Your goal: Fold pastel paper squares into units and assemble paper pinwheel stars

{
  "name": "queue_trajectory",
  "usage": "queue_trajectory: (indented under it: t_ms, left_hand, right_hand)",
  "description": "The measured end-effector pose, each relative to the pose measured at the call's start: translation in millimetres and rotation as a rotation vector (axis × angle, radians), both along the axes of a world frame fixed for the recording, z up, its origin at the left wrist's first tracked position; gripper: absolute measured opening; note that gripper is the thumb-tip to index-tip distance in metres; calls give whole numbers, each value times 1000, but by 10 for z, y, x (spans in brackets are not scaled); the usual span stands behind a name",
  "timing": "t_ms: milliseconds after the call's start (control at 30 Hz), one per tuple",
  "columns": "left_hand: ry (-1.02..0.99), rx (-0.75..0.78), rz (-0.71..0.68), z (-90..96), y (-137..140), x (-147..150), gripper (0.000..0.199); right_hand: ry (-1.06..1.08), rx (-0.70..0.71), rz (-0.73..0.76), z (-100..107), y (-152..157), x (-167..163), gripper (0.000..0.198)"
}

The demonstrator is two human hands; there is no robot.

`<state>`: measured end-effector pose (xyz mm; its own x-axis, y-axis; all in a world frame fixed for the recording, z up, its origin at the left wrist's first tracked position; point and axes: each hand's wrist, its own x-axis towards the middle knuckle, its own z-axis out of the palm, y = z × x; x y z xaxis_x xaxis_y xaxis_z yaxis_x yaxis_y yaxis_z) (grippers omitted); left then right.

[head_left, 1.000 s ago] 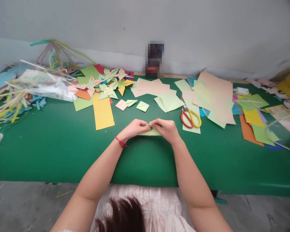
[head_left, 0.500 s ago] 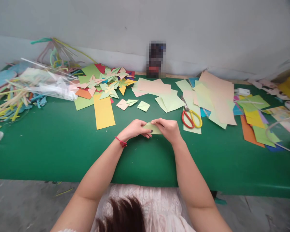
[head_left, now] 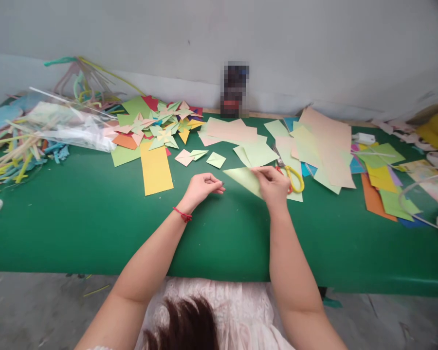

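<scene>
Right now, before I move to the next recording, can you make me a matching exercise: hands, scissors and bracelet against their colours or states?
1. Right hand
2. Left hand
3. Scissors
4. Bracelet

A. Red, around a wrist
B. Red and yellow handles
C. Pinching pale green paper
D. Fingers curled, no paper showing in them

Pairs: 1-C, 2-D, 3-B, 4-A

Colourful strips [head_left: 17,155] beside crumpled clear plastic [head_left: 85,139]
</scene>
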<state>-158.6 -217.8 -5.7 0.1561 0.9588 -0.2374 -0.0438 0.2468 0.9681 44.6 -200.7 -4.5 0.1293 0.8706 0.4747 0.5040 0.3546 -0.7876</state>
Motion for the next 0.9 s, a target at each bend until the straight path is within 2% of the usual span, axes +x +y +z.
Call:
queue_trajectory:
  t_ms: [100,167,233,333,433,500,633,800,900]
  left_hand:
    - [-54,12,-46,2,11,5,23]
    - [-128,-4,-122,-10,-8,87,27]
    - [-221,-53,-131,-40,-42,220,36]
    - [-359,-57,7,-109,-92,421,41]
    - [-348,10,169,-171,-113,515,39]
    - [-317,26,227,-188,-117,521,38]
    - [-323,-3,285,-173,-123,511,35]
    - [-306,-14,317,-158,-121,528,27]
    - [-285,2,336,-139,-108,496,25]
  right_hand:
    - [124,-24,-105,15,42,29,17]
    - [159,-49,-103,15,30,-31,18]
    - [182,-67,-67,9,-17,-146,18]
    - [131,-52,-48,-3,-117,-339,18]
    - [86,-39,-42,-18,-196,-471,18]
    - [69,-20,-47,-29,-220,-512,18]
    - [47,-4,-67,-44,-214,-530,18]
    - [140,-87,-60,-40,-178,-537,23]
    - [126,-89,-55,-29,-179,-543,23]
